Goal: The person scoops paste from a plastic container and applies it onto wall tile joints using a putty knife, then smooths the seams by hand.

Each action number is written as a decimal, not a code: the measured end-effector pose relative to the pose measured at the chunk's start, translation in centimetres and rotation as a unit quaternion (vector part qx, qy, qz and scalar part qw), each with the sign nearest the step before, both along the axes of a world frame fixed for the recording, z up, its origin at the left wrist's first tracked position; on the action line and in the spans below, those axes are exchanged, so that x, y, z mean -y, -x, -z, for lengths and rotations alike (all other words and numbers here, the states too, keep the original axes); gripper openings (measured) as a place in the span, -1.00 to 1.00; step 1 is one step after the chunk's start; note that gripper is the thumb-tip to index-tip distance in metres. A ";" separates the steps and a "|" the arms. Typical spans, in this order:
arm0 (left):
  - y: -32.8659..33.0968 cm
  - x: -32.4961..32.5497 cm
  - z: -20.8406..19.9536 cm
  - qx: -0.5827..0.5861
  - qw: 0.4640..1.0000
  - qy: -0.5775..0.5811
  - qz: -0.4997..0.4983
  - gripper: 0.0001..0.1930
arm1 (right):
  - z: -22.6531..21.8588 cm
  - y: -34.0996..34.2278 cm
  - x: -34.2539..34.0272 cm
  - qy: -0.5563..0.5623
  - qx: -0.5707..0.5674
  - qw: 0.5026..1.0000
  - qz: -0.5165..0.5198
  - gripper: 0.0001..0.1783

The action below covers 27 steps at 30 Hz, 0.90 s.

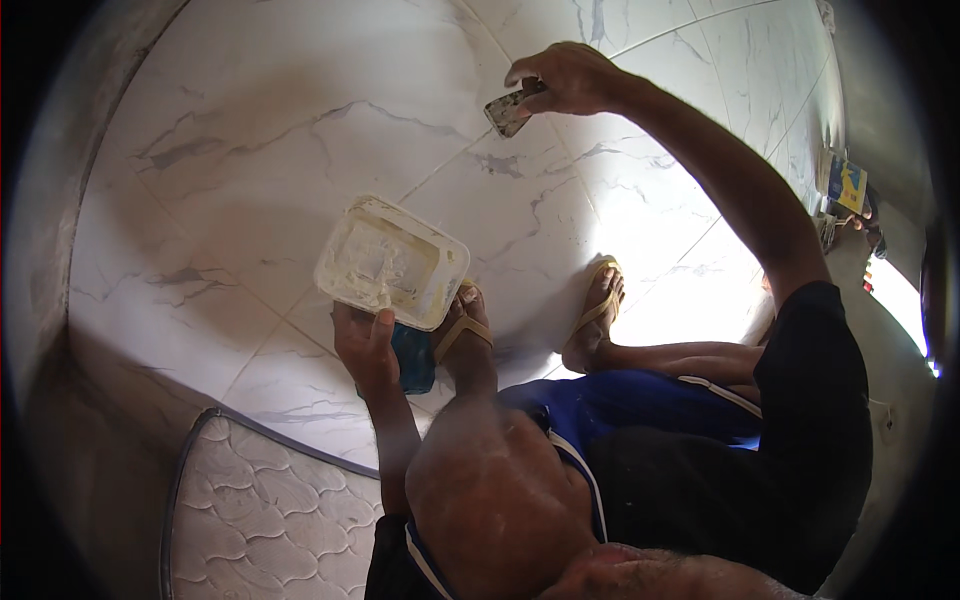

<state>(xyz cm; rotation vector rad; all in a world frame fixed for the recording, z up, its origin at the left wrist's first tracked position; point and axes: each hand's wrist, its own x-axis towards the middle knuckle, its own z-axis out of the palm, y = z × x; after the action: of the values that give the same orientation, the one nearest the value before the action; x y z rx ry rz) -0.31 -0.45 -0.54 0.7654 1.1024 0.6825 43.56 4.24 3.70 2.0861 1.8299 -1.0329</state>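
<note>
My left hand [365, 345] grips the near edge of a shallow off-white plastic tub [452, 262], thumb over the rim. White paste [365, 255] coats its inside, thicker toward the left. My right hand [570, 80] is stretched far forward, its fingers closed on a small flat scraper [505, 113] with a dark, blotched face. That scraper is held over the marble-patterned tiles [300, 150]; whether it touches them I cannot tell.
My feet stand in yellow-tan flip-flops [463, 335] behind the tub. A teal object [413, 358] sits below it, partly hidden. At lower left lies a quilted mattress [270, 510]. A yellow-and-blue package [847, 185] is near the right wall. Bright light falls on the tiles at right.
</note>
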 end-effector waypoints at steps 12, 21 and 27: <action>0.1 -0.1 -0.7 -0.039 0.999 0.029 -0.004 -0.19 | 1.8 1.2 -4.5 -0.011 0.005 0.949 -0.316 -0.80; 0.0 -0.1 -0.3 -0.035 0.999 0.021 0.021 -0.19 | 2.6 1.5 -5.2 -0.056 0.071 0.923 -0.373 -0.92; -0.1 0.1 -0.1 -0.022 0.999 0.009 0.035 -0.20 | 1.2 0.2 -6.0 -0.063 0.022 0.968 -0.244 -0.94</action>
<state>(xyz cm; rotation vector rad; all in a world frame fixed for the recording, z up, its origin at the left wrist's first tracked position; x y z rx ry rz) -0.19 -0.50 -0.41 0.8038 1.1160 0.5989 43.40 10.22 2.50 1.5643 2.2706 -0.7515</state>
